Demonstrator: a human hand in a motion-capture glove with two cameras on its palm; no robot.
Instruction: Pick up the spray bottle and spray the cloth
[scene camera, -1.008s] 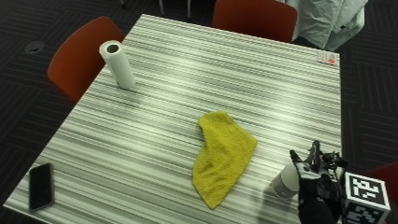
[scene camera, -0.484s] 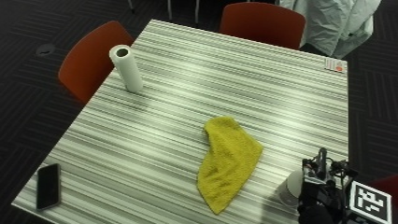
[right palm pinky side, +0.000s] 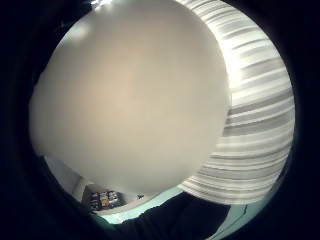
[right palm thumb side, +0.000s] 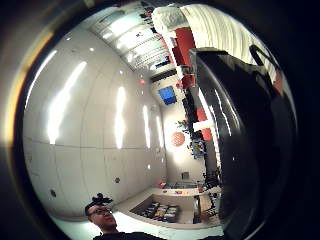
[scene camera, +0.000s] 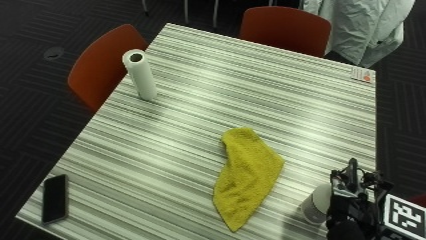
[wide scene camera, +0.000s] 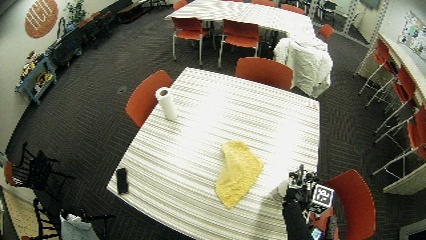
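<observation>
A yellow cloth (scene camera: 247, 176) lies crumpled on the striped table (scene camera: 266, 90), toward its near right part. To the right of it, by the table's near edge, stands the white spray bottle (scene camera: 315, 203) with a black head. My gloved right hand (scene camera: 347, 212) is pressed against the bottle's right side and grips it. In the little finger side palm view the bottle's pale body (right palm pinky side: 130, 100) fills most of the picture, with the striped table (right palm pinky side: 255, 130) beside it. A black shape (right palm thumb side: 240, 125) stands close in the thumb side palm view. The wide outside view shows the cloth (wide scene camera: 236, 172) and the bottle (wide scene camera: 283, 190).
A paper towel roll (scene camera: 140, 75) stands upright near the far left edge. A black phone (scene camera: 53, 197) lies at the near left corner, a small card (scene camera: 361, 75) at the far right. Red chairs (scene camera: 100, 65) (scene camera: 286, 27) stand around the table.
The outside camera has shifted, so the whole picture moved. The hand stays at the bottle beside the cloth; nothing on the table has visibly moved.
</observation>
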